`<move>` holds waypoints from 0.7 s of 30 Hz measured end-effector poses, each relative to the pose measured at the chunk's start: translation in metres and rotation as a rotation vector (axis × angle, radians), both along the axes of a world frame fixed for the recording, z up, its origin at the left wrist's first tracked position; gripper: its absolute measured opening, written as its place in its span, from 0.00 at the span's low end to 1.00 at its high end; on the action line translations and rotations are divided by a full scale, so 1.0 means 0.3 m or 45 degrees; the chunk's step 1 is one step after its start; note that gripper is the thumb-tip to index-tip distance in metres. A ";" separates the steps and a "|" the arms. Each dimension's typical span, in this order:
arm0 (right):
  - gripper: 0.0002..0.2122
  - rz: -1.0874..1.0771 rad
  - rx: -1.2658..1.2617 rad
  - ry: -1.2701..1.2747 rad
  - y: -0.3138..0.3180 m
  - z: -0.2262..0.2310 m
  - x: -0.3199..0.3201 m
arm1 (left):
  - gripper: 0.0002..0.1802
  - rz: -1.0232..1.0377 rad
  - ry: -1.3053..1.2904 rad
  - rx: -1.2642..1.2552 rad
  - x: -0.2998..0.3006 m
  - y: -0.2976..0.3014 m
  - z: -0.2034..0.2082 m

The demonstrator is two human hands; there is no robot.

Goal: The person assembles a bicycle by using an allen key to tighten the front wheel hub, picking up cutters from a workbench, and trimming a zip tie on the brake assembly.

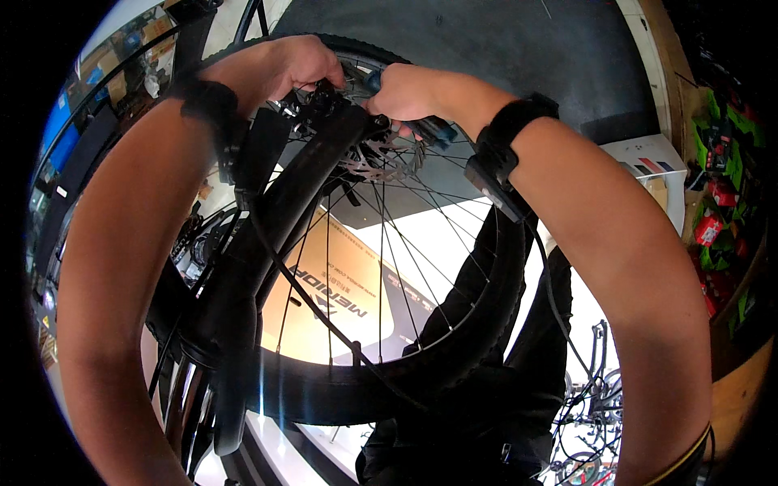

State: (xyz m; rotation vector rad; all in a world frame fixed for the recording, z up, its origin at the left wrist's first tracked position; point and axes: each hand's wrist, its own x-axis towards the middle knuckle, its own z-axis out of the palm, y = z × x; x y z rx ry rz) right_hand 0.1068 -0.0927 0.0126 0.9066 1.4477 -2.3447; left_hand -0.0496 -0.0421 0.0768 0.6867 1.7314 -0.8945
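A bicycle wheel with a black tyre (308, 398) stands in front of me, held in a thick black fork (296, 190). At the fork's upper end in the head view are a dark brake caliper (318, 104) and a silver disc rotor (377, 168). Beside the caliper, my left hand (304, 63) has its fingers curled in; what they pinch is hidden. My right hand (401, 91), near the hub, is closed round a tool with a blue-and-black handle (438, 131). The tool's working end is hidden, so its kind cannot be made out.
Behind the spokes is a brown cardboard box (324, 283). A dark mat (519, 73) covers the floor beyond the wheel. Red and green packages (709, 231) hang at the right, and more bicycles (596, 421) show lower right. A black cable (312, 292) crosses the wheel.
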 end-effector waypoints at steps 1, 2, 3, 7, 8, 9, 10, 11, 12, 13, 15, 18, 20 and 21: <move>0.19 0.051 0.107 0.043 0.006 -0.007 -0.005 | 0.11 -0.031 0.026 0.011 0.017 0.000 0.006; 0.19 0.101 0.214 0.085 0.009 -0.014 -0.007 | 0.11 -0.063 0.052 0.022 0.034 -0.001 0.011; 0.19 0.100 0.228 0.052 0.009 -0.007 -0.008 | 0.11 -0.088 0.088 0.035 0.036 -0.001 0.021; 0.22 0.070 0.210 -0.001 0.011 0.008 -0.002 | 0.11 -0.107 0.018 0.031 -0.011 -0.011 -0.012; 0.21 0.056 0.186 0.006 0.014 0.009 -0.001 | 0.11 -0.110 0.002 0.041 -0.021 -0.014 -0.021; 0.21 0.059 0.159 0.003 0.017 0.014 -0.002 | 0.11 -0.114 -0.010 0.052 -0.021 -0.014 -0.019; 0.21 0.061 0.132 0.000 0.019 0.020 -0.005 | 0.11 -0.089 -0.011 0.043 -0.023 -0.015 -0.017; 0.21 0.064 0.105 -0.003 0.023 0.025 -0.007 | 0.11 -0.063 -0.011 0.035 -0.024 -0.017 -0.013; 0.21 0.063 0.054 -0.029 0.026 0.030 -0.006 | 0.10 -0.038 -0.016 0.027 -0.033 -0.019 -0.018; 0.20 0.062 0.003 -0.053 0.028 0.036 -0.005 | 0.10 -0.257 -0.165 -0.019 -0.058 -0.015 -0.033; 0.19 0.054 -0.009 -0.054 0.028 0.042 -0.005 | 0.10 -0.542 -0.360 -0.078 -0.096 -0.005 -0.054; 0.17 0.032 0.082 0.009 0.021 0.032 -0.012 | 0.10 -0.423 -0.306 -0.048 -0.105 -0.013 -0.060; 0.15 0.015 0.114 0.041 0.016 0.018 -0.023 | 0.10 -0.209 -0.229 -0.009 -0.096 -0.016 -0.058; 0.14 0.019 0.038 0.006 0.018 0.022 -0.029 | 0.10 -0.089 -0.189 0.008 -0.092 -0.022 -0.047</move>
